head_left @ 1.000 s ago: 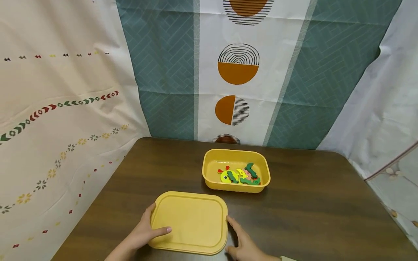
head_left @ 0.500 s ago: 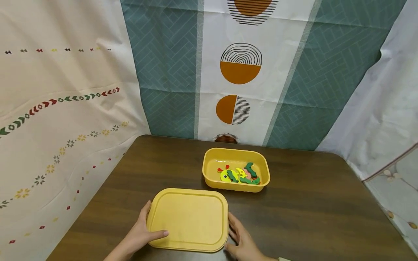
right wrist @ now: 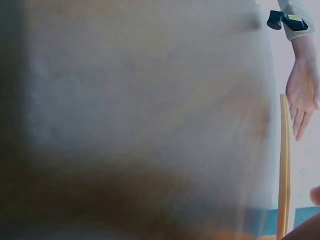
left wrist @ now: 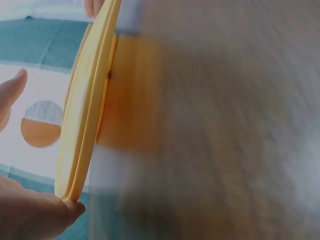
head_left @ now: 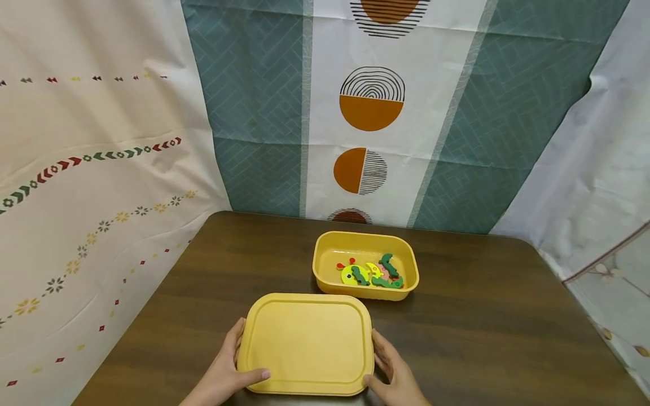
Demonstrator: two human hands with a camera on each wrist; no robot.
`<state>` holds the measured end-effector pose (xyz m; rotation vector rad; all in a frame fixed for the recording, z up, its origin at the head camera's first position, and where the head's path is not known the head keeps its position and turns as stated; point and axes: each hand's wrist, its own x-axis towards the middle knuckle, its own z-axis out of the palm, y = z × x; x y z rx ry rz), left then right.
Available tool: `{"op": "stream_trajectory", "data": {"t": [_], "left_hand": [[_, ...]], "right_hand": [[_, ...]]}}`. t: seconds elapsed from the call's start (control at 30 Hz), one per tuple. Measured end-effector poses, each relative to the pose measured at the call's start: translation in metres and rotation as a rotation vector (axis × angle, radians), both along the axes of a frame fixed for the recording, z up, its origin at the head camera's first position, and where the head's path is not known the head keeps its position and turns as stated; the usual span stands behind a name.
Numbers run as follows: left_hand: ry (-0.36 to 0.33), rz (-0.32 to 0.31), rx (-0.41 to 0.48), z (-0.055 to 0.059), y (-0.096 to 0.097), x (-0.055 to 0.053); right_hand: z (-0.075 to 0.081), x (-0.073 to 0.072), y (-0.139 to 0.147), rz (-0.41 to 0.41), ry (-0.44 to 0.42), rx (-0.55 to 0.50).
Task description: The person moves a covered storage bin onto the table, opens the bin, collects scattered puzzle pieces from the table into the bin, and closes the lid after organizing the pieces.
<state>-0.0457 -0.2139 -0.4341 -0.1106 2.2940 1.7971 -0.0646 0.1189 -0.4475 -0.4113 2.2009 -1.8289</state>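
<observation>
Both hands hold a yellow rectangular lid with rounded corners [head_left: 307,344] near the front of the table. My left hand [head_left: 223,361] grips its left side, fingers along the edge and thumb over the top. In the left wrist view those fingers [left wrist: 45,207] bear the lid's edge, while the thumb [left wrist: 12,92] stands apart from its face. At the right side, my right hand [head_left: 396,369] has its fingers along the edge and its thumb by the near corner. The lid [right wrist: 284,165] appears raised above the table in the right wrist view.
Behind the lid stands a yellow box [head_left: 365,290]. Several small pieces lie inside, among them a round yellow one with red feelers [head_left: 350,274] and curved green ones [head_left: 390,282]. The dark wooden table [head_left: 482,316] meets hanging cloths [head_left: 264,113] at the back and sides.
The lid has shifted right and looks larger and closer to the camera, both hands moving with it. My right hand has closed in on its right edge. The box stays put.
</observation>
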Motion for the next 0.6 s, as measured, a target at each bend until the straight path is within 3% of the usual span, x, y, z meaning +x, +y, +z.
{"op": "stream_trajectory", "data": {"t": [0.3, 0.5, 0.6], "left_hand": [[0.054, -0.006, 0.009, 0.014, 0.013, -0.001], [0.080, -0.016, 0.055, 0.018, 0.022, -0.004], [0.104, -0.025, 0.077, 0.017, 0.028, -0.007]], "right_hand": [[0.008, 0.009, 0.010, -0.135, 0.124, -0.036], [0.017, 0.004, 0.017, -0.187, 0.180, -0.029], [0.021, -0.002, 0.021, -0.205, 0.259, 0.001]]}}
